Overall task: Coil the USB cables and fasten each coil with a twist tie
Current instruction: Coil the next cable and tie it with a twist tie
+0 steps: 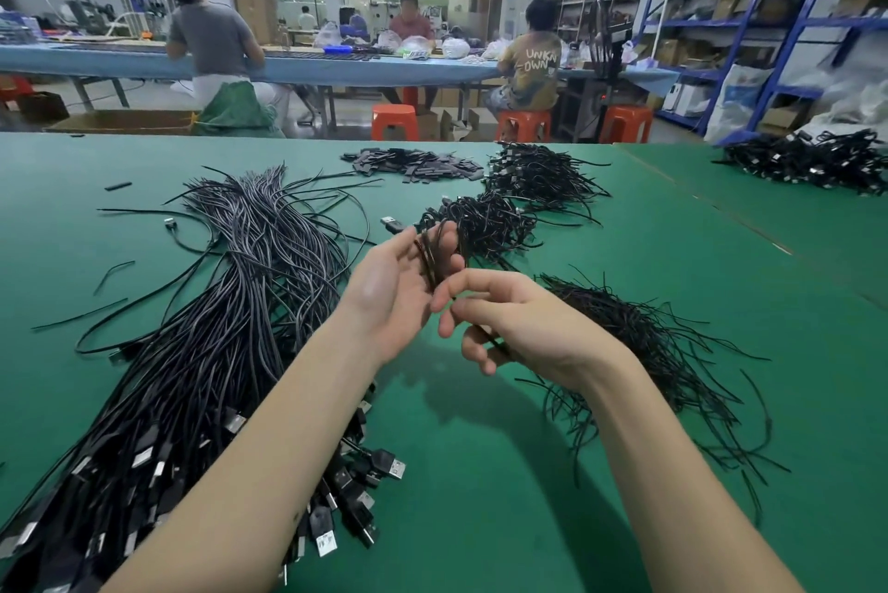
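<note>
Above the green table, my left hand grips a small coil of black USB cable, palm turned up; the cable's plug sticks out beyond the fingers. My right hand is beside it, fingers pinching a thin black twist tie where it meets the coil. A big bundle of loose USB cables lies to the left, plugs toward me. Spread on the right is a heap of twist ties. Tied coils are piled just past my hands.
Farther back sit a second pile of tied coils, flat black strips, and more cables at the far right. Beyond the table, people work at a blue bench with orange stools. Blue shelving stands at right.
</note>
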`<state>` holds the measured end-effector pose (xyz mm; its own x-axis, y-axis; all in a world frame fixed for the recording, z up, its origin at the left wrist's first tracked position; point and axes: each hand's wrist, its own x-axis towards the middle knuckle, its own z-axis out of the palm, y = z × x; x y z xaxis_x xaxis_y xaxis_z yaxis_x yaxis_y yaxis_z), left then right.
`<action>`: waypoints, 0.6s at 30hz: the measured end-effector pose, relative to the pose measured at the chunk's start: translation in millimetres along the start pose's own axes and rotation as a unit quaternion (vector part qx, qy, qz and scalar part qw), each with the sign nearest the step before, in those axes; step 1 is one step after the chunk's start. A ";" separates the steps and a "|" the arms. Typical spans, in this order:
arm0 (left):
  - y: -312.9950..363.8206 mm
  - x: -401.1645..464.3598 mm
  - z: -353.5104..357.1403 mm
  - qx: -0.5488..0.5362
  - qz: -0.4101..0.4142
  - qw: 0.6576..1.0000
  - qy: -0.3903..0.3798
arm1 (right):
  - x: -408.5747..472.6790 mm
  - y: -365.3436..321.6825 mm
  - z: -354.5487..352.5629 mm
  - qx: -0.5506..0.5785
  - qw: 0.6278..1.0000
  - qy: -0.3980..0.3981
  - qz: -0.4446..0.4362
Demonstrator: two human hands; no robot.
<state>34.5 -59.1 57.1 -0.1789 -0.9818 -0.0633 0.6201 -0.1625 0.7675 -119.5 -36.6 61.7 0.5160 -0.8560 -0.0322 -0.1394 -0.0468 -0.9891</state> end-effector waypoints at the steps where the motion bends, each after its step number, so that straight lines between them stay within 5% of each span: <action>1: -2.8 0.4 1.7 0.016 -0.001 1.000 0.012 | 0.3 1.6 0.6 -0.001 1.000 0.001 0.002; 5: -9.6 2.7 6.3 -0.007 0.012 1.000 0.026 | 2.7 8.7 -0.9 0.054 0.998 0.042 0.013; 9: -3.7 0.9 0.1 -0.056 -0.023 0.997 -0.040 | 10.5 14.5 -14.1 0.071 0.978 0.198 0.010; 13: -9.0 -2.9 2.2 -0.010 -0.057 0.994 -0.095 | 9.6 18.0 -23.4 0.069 0.987 0.144 -0.017; 18: -18.4 3.9 3.6 0.175 0.046 0.981 -0.068 | 14.5 22.5 -21.5 0.009 0.960 0.275 -0.049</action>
<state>19.7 -59.6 45.0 -0.2494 -0.9647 0.0841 0.3418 -0.0065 0.9398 -133.3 -61.1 42.1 0.0013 -0.9907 0.1360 -0.0965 -0.1355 -0.9861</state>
